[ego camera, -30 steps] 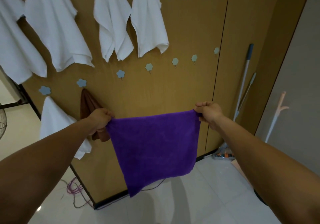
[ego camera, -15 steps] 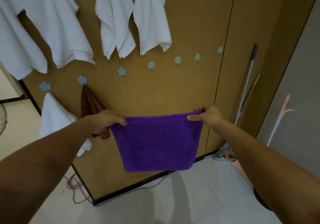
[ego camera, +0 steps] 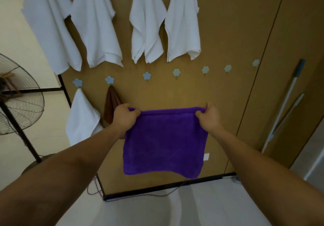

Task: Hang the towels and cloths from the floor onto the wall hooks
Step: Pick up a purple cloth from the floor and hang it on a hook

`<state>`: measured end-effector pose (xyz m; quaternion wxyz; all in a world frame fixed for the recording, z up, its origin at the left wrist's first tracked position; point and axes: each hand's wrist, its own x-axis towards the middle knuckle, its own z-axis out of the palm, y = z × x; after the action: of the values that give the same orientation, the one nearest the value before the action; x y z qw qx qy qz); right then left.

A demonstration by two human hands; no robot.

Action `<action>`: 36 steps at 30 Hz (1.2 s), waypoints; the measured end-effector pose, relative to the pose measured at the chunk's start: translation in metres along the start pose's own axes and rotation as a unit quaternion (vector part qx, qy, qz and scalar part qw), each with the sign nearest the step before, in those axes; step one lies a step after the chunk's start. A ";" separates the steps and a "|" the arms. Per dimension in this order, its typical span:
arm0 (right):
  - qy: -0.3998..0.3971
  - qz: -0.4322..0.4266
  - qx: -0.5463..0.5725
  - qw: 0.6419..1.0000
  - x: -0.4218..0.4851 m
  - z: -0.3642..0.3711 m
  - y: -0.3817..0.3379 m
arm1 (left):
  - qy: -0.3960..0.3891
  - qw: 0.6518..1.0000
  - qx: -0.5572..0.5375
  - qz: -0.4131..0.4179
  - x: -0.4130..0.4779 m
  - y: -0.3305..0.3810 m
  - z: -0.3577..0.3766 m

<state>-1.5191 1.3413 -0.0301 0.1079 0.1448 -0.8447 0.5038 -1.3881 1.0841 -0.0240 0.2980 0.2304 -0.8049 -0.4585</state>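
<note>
Your hands have drawn closer since 1 s ago, so the purple cloth [ego camera: 163, 143] now hangs square below the hooks [ego camera: 147, 76]. Your left hand [ego camera: 125, 116] and right hand [ego camera: 208, 116] each pinch a top corner. 5 white towels [ego camera: 147, 24] and 1 brown cloth [ego camera: 110, 106] already hang; 5 hooks on the right remain free, and this cloth is still to go up

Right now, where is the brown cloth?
In the head view, the brown cloth hangs left of centre on a flower hook, between a white towel and the left hand.
</note>
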 end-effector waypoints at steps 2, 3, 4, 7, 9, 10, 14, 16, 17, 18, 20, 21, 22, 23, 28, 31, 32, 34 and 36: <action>-0.011 0.007 0.037 0.999 0.004 0.017 -0.006 | 0.017 0.996 -0.088 -0.031 0.007 -0.005 -0.001; -0.027 0.011 0.044 0.999 0.008 0.026 -0.008 | 0.027 0.994 -0.099 -0.031 0.012 -0.009 -0.001; -0.055 0.016 0.055 0.997 0.011 0.034 -0.011 | 0.032 0.994 -0.102 -0.028 0.018 -0.012 -0.001; -0.176 0.002 0.094 0.980 0.022 0.057 -0.021 | 0.024 0.993 -0.107 -0.037 0.040 -0.020 -0.002; -0.268 0.007 0.094 0.959 0.031 0.070 -0.028 | -0.014 0.990 -0.125 -0.061 0.058 -0.027 -0.004; -0.298 0.012 0.081 0.951 0.037 0.078 -0.031 | -0.042 0.986 -0.142 -0.073 0.069 -0.032 -0.005; -0.253 0.019 0.112 0.961 0.063 0.116 -0.044 | -0.201 0.967 -0.139 -0.076 0.107 -0.044 -0.014; -0.227 0.016 0.125 0.966 0.075 0.135 -0.049 | -0.252 0.965 -0.072 -0.030 0.127 -0.051 -0.016; -0.217 0.014 0.128 0.968 0.080 0.143 -0.051 | -0.257 0.965 -0.047 -0.010 0.136 -0.055 -0.014; -0.210 0.014 0.130 0.969 0.086 0.151 -0.051 | -0.252 0.967 -0.036 0.004 0.146 -0.058 -0.012; -0.206 0.021 0.143 0.968 0.097 0.164 -0.052 | -0.236 0.970 -0.046 0.020 0.164 -0.063 -0.008; -0.204 0.024 0.151 0.967 0.103 0.170 -0.051 | -0.230 0.971 -0.058 0.020 0.172 -0.065 -0.005; -0.202 0.026 0.156 0.967 0.109 0.176 -0.051 | -0.222 0.972 -0.072 0.014 0.180 -0.066 -0.001; -0.200 0.026 0.159 0.967 0.116 0.180 -0.050 | -0.212 0.973 -0.091 0.005 0.187 -0.066 0.003; -0.186 0.040 0.193 0.963 0.162 0.199 -0.050 | -0.175 0.976 -0.131 -0.011 0.231 -0.070 0.025; -0.157 0.062 0.238 0.956 0.197 0.219 -0.049 | -0.141 0.984 -0.110 0.020 0.259 -0.067 0.039; -0.146 0.070 0.248 0.955 0.208 0.226 -0.049 | -0.128 0.987 -0.096 0.033 0.268 -0.066 0.044; -0.126 0.072 0.246 0.958 0.231 0.241 -0.047 | -0.089 0.993 -0.041 0.059 0.287 -0.065 0.055; -0.111 0.051 0.230 0.965 0.251 0.254 -0.043 | -0.040 0.995 0.011 0.089 0.304 -0.066 0.065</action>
<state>-1.7480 1.0638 -0.0315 -0.0486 0.1770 -0.7190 0.6704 -1.6443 0.8963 -0.0270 0.3022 0.1424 -0.8388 -0.4299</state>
